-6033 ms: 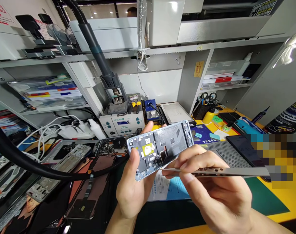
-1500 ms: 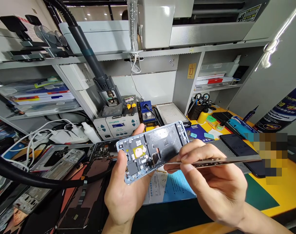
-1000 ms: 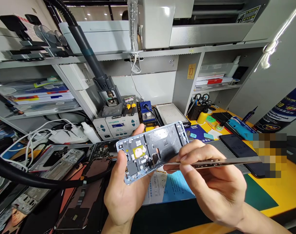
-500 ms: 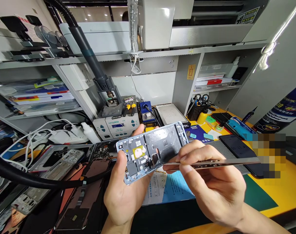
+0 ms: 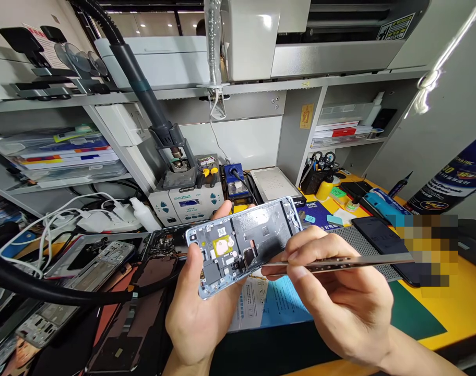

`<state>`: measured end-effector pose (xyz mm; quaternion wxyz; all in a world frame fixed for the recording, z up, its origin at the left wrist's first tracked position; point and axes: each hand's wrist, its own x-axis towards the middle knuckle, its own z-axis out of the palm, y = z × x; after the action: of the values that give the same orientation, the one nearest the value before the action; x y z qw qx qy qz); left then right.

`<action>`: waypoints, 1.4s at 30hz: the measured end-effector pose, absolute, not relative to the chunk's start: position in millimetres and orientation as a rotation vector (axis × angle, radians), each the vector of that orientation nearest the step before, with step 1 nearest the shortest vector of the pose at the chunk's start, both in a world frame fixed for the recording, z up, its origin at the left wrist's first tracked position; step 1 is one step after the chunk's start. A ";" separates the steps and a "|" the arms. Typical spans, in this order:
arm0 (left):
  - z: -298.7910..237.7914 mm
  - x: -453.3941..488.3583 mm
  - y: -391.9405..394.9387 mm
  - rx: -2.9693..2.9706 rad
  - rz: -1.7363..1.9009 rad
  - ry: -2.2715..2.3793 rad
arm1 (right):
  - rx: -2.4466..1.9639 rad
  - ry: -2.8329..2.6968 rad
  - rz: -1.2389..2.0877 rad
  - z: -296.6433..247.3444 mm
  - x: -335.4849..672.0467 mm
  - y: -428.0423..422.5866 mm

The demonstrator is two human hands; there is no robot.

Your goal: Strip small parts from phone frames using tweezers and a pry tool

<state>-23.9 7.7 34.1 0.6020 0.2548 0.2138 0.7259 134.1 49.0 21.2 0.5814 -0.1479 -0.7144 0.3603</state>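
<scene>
An opened phone frame (image 5: 267, 224) with a light-blue rim is tilted in my left hand (image 5: 201, 308). My left thumb presses its near left edge, and fingertips show behind the far edge. Its left part carries a circuit board (image 5: 216, 261) with a yellow-edged patch of pale paste; the right part is a bare dark bay. My right hand (image 5: 340, 297) pinches metal tweezers (image 5: 351, 262) between thumb and fingers. Their tips point left, at the lower edge of the frame near the board. Whether the tips grip a small part there, I cannot make out.
Phone frames and screens (image 5: 140, 308) crowd the left side, with a black hose (image 5: 66, 295) crossing over them. A hot-air station (image 5: 191, 201) stands behind. At right lie a dark phone (image 5: 382, 248) on a perforated grey mat and a large spray can (image 5: 449, 177). Beneath my hands is a printed blue-white sheet (image 5: 277, 303).
The view has shifted very slightly. Both hands, the phone frame and the tweezers keep nearly the same places.
</scene>
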 end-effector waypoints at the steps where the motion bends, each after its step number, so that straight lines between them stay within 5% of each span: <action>1: 33.9 -23.8 7.6 0.594 1.679 0.488 | -0.349 -1.670 0.839 21.3 134.2 48.9; 42: 36.2 -28.8 3.6 0.565 1.593 0.500 | -0.287 -1.665 0.883 17.5 134.5 43.3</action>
<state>-28.8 3.6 36.2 0.6360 0.2472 0.2188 0.6975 134.5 43.3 17.5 0.5793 -0.1226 -0.7119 0.3775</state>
